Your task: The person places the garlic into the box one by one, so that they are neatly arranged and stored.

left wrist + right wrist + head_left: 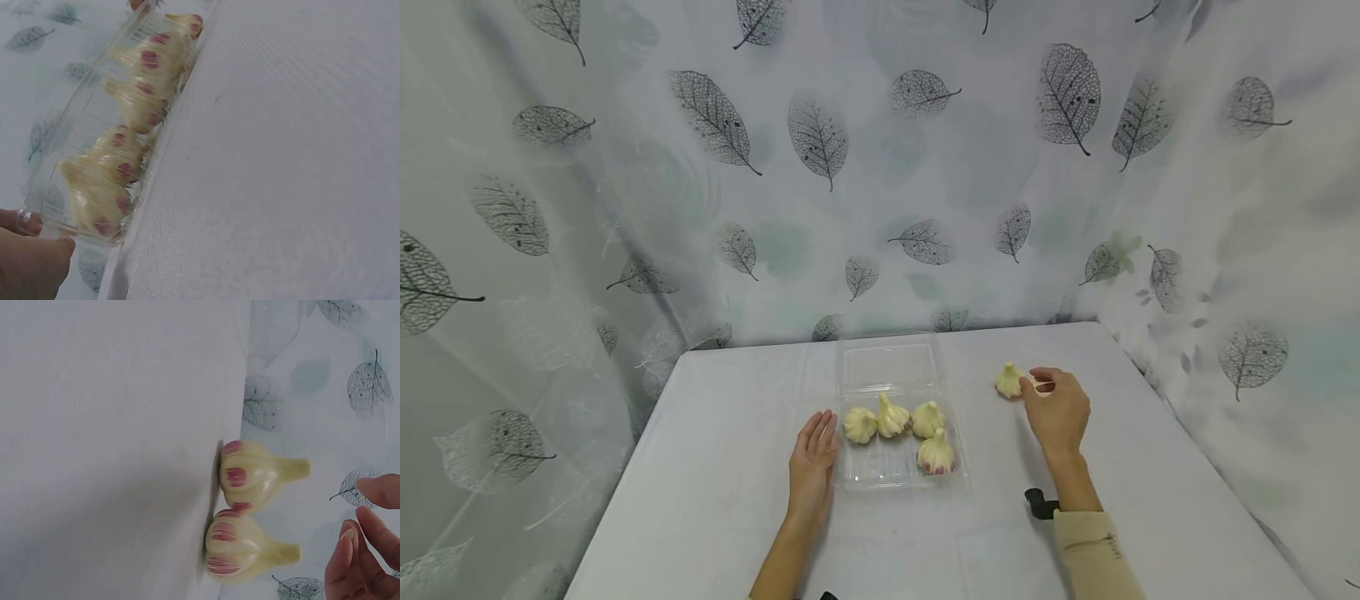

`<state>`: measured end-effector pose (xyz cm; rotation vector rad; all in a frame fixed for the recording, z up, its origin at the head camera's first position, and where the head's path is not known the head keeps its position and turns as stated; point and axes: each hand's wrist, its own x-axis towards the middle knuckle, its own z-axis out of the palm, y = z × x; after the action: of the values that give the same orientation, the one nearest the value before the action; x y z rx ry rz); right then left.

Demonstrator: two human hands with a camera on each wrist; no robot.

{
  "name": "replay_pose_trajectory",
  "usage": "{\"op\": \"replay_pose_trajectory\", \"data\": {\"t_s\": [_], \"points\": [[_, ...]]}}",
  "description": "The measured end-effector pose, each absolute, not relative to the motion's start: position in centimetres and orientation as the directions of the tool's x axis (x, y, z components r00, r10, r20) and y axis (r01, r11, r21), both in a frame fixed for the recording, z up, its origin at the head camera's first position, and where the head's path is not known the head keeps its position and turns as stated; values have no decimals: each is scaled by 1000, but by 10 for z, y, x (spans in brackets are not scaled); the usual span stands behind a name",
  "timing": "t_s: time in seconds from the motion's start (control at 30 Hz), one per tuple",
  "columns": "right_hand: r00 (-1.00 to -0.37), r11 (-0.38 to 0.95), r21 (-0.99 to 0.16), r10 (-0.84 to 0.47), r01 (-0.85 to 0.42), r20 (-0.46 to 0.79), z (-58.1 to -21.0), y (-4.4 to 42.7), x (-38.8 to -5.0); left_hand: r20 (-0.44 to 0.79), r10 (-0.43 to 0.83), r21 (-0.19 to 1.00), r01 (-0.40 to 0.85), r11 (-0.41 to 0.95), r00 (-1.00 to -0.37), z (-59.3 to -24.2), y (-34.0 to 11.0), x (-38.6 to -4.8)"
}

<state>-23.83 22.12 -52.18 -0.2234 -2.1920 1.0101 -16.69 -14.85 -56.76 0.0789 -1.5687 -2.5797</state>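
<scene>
A clear plastic clamshell box (880, 481) lies with its lid folded back, and several garlic bulbs (936, 454) with pinkish patches sit in its base. My left hand (812, 454) rests along the box's left side, fingers straight; the left wrist view shows its fingertips (59, 247) touching one end of the box. To the right of the box, two more garlic bulbs (253, 475) stand side by side on the table. Over them hovers my right hand (1057, 412), thumb and fingers apart with nothing held between them. In the head view it partly hides one bulb.
A white cloth covers the table (730, 467). Behind and along both sides hangs a pale curtain (880, 183) printed with dark leaves. A black strap piece (1040, 504) shows at my right wrist.
</scene>
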Motion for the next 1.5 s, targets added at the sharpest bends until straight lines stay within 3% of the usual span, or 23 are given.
{"op": "replay_pose_trajectory", "data": {"t_s": [0.23, 0.67, 1.5], "points": [[-721, 649, -757, 491, -72, 489, -528, 235, -245, 18, -127, 883, 75, -463, -992, -567, -148, -166], [-752, 651, -759, 502, 3, 427, -532, 249, -253, 12, -121, 882, 67, -466, -993, -567, -148, -167], [-756, 695, -719, 468, -4, 457, -536, 259, -255, 17, -119, 878, 72, -472, -993, -565, -149, -166]]}}
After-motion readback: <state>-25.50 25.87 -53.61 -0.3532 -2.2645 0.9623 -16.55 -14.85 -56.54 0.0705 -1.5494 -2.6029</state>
